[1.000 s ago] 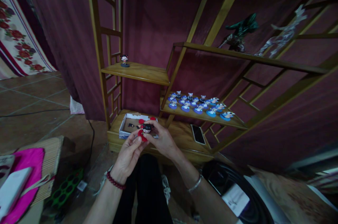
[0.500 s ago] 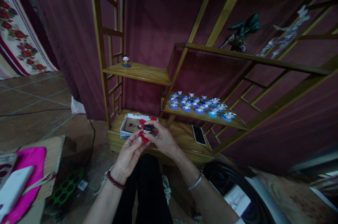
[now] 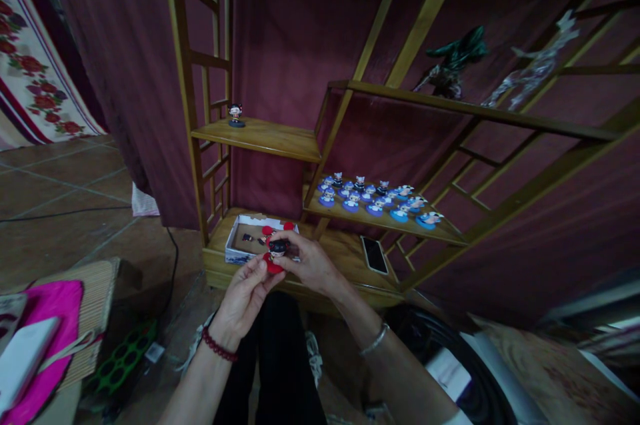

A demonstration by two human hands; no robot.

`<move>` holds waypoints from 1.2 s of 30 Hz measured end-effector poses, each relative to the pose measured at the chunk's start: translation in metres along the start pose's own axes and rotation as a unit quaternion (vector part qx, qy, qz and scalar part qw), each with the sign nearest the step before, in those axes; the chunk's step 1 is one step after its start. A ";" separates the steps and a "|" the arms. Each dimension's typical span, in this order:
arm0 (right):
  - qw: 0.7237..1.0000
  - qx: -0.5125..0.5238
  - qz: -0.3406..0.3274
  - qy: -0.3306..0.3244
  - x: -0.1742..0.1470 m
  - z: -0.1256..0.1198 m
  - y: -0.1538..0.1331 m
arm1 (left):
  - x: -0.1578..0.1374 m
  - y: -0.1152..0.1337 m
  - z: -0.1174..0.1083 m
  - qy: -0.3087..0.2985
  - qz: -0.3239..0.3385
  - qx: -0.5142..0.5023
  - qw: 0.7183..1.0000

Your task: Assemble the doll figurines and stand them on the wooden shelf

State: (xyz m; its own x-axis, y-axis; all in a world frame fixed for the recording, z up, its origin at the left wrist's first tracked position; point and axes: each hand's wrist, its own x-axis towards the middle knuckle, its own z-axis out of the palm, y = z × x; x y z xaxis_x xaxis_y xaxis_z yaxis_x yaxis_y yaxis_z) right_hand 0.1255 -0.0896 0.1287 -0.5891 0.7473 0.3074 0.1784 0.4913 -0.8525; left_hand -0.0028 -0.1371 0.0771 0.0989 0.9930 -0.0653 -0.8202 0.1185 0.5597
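Observation:
Between both hands is a small figurine (image 3: 277,249) with black hair and a red round base, held upright in front of the shelf. My left hand (image 3: 251,283) pinches the red base from the lower left. My right hand (image 3: 307,262) grips the figurine from the right, fingers around its head and body. Just behind them, a shallow white box (image 3: 237,253) lies on the lowest shelf, with several red and black figurine pieces inside, partly hidden by the hands.
A lone figurine (image 3: 235,115) stands on the upper left shelf board (image 3: 265,138). Several blue-based figurines (image 3: 375,205) are grouped on the middle shelf. A phone (image 3: 375,255) lies at the lower right. Two sculptures top the right shelf. A pink cloth (image 3: 60,318) is at far left.
Both hands still hold the figurine in nearly the same place; it is turned slightly, its head tipping a little. The whole view has shifted slightly.

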 end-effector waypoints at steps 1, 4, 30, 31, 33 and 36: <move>1.000 -0.006 -0.001 0.004 0.000 0.000 -0.001 | 0.000 0.000 0.000 -0.005 0.005 0.004 1.000; 0.999 -0.025 -0.006 0.022 -0.001 0.001 -0.003 | 0.000 -0.002 0.002 -0.014 0.028 0.017 0.999; 0.998 0.039 -0.009 0.052 0.001 0.002 0.000 | 0.003 0.004 0.009 -0.012 0.046 0.010 0.999; 0.998 0.046 -0.008 0.052 0.001 0.002 0.000 | 0.002 0.004 0.010 -0.013 0.048 0.010 0.999; 0.997 0.052 0.001 0.058 0.001 0.002 0.001 | 0.002 0.005 0.011 -0.014 0.049 0.011 0.999; 0.997 0.046 0.020 0.066 0.000 0.002 0.000 | 0.000 0.006 0.012 -0.011 0.045 0.016 0.999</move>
State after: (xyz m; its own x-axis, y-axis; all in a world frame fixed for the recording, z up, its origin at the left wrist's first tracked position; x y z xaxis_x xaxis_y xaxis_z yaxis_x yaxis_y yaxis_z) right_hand 0.1241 -0.0901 0.1283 -0.4738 0.8205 0.3199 0.1226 0.4211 -0.8987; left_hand -0.0011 -0.1360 0.0905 0.0376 0.9993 0.0051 -0.8080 0.0274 0.5885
